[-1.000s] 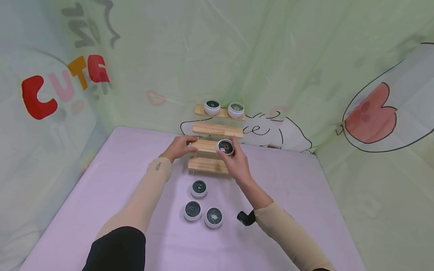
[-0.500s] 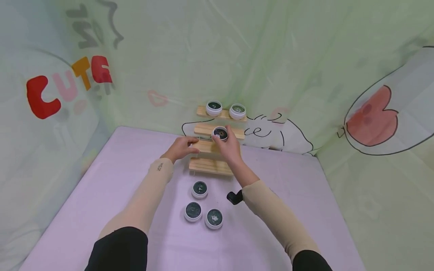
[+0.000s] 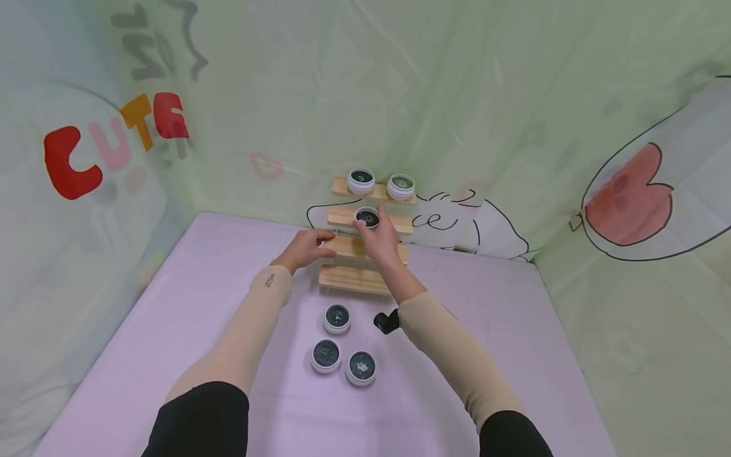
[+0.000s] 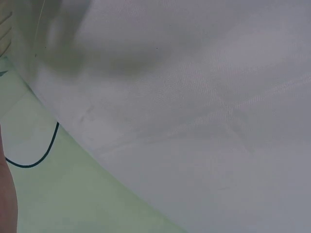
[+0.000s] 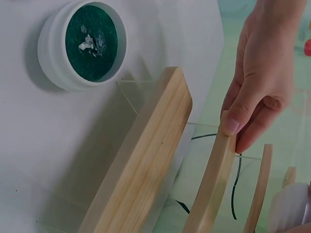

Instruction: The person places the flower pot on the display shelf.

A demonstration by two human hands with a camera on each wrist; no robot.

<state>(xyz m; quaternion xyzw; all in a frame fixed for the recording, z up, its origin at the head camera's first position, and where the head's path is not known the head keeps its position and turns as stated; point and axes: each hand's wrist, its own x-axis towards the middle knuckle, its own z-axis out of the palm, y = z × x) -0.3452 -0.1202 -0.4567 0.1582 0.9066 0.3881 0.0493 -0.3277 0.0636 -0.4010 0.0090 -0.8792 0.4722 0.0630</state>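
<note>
My left hand (image 3: 305,249) grips the left end of the second-lowest step of a wooden display stand (image 3: 354,279). The right wrist view shows the left thumb on top of that step's end (image 5: 226,141) and fingers behind it. Held in my right hand (image 3: 381,242) is a small white round jar (image 3: 367,218) with a dark top, over the left part of the step second from the top. Two similar white jars (image 3: 361,181) stand side by side on the top step. In the left wrist view, only a strip of skin (image 4: 7,199) shows at the edge.
Several white jars with dark green tops, one at the front right (image 3: 361,368), stand on the lilac tablecloth (image 3: 457,381) before the stand. A printed curtain (image 3: 274,114) rises close behind it. The steps sit on thin clear supports.
My right hand has carried the jar up and left, from the second-lowest step to the step above it. The left hand keeps its grip on the stand.
</note>
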